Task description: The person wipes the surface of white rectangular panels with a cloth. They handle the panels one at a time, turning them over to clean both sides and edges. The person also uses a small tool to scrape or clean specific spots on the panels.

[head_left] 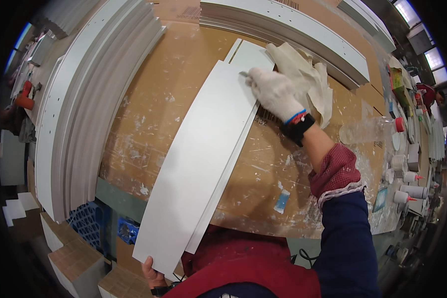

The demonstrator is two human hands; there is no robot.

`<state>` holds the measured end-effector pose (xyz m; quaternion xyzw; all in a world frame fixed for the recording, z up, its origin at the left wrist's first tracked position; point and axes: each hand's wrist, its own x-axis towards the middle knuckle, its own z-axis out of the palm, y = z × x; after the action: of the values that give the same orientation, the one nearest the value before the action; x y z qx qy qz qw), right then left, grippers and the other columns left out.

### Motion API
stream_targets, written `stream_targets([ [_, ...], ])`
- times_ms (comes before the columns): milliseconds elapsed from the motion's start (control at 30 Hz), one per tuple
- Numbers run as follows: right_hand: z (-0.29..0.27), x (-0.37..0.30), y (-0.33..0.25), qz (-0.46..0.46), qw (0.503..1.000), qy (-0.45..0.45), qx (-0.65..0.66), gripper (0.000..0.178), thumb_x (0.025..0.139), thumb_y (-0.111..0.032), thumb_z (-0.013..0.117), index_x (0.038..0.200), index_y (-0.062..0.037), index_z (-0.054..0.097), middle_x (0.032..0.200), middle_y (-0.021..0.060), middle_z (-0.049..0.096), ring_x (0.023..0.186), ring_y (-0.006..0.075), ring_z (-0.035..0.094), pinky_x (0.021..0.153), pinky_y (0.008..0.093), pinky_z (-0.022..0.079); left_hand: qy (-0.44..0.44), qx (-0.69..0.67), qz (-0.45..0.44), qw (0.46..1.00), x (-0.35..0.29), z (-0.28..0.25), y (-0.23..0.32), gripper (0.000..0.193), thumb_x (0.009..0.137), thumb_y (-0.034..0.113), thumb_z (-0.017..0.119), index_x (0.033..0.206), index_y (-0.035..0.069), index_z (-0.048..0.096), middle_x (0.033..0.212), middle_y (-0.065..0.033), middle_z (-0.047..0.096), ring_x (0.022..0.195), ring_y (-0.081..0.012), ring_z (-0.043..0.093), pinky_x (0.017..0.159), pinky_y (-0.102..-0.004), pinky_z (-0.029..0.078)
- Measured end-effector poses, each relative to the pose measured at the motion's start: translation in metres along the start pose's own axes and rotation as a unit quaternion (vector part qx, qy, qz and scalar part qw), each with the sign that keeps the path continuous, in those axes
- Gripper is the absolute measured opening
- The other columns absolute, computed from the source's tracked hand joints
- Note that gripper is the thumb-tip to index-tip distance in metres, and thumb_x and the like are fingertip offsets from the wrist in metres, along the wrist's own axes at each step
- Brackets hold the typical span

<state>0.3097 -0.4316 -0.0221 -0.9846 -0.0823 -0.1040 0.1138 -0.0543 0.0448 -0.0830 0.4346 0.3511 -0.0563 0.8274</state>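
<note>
Beneath my gloved right grip (pixel 274 92), whose hold I can't tell, the white panel (pixel 184 149) is crossing the counter (pixel 139 124); my left grip (pixel 152 272) is pinching its near end. I'm judging it underway; the panel stack (pixel 293 26) beyond is showing no clear status.

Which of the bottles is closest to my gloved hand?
The large, clear, red-capped bottle. The small, white, red-tipped bottles are farther from your gloved right hand.
</note>
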Motion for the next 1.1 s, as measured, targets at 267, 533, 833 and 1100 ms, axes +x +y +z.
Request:
stream_targets([
  [267, -0.017, -0.015, -0.033, -0.160, 0.984, 0.004, 0.077, 0.009, 0.085, -0.018, 0.056, 0.088, -0.0103, 0.059, 0.077, 0.0084, 0.061, 0.067, 0.0253, 0.062, 0.057, 0.0340, 0.050, -0.003, 0.013, 0.007, 1.000, 0.003, 0.004, 0.001, 0.065, 0.077, 0.018, 0.063, 0.133, -0.002, 0.037, 0.126, -0.0167, 0.050, 0.113, -0.0319, 0.052, 0.096, -0.0442, 0.044],
  [533, 0.000, 0.008, 0.049, -0.038, 0.997, 0.071, -0.019, 0.014, 0.089, -0.021, 0.052, 0.095, -0.0101, 0.059, 0.077, 0.0116, 0.062, 0.072, 0.0293, 0.062, 0.062, 0.0380, 0.051, 0.015, 0.026, 0.012, 0.999, 0.003, -0.001, 0.001, 0.065, 0.077, 0.017, 0.062, 0.134, -0.002, 0.035, 0.125, -0.0172, 0.050, 0.113, -0.0320, 0.052, 0.096, -0.0442, 0.044],
  [833, -0.002, -0.011, 0.001, -0.050, 0.997, -0.014, 0.049, 0.013, 0.087, -0.024, 0.056, 0.089, -0.0104, 0.057, 0.081, 0.0130, 0.062, 0.073, 0.0303, 0.062, 0.064, 0.0372, 0.050, 0.042, 0.013, -0.005, 0.999, 0.000, -0.002, 0.000, 0.067, 0.076, 0.019, 0.061, 0.134, -0.003, 0.035, 0.125, -0.0172, 0.051, 0.113, -0.0326, 0.052, 0.097, -0.0439, 0.044],
  [1100, 0.002, -0.003, 0.006, -0.068, 0.994, -0.014, 0.087, 0.005, 0.085, -0.008, 0.059, 0.085, -0.0039, 0.055, 0.074, 0.0121, 0.057, 0.068, 0.0291, 0.060, 0.059, 0.0353, 0.048, 0.018, 0.023, -0.003, 1.000, 0.001, 0.007, 0.005, 0.067, 0.075, 0.020, 0.064, 0.132, -0.003, 0.037, 0.124, -0.0165, 0.051, 0.113, -0.0311, 0.053, 0.096, -0.0431, 0.044],
])
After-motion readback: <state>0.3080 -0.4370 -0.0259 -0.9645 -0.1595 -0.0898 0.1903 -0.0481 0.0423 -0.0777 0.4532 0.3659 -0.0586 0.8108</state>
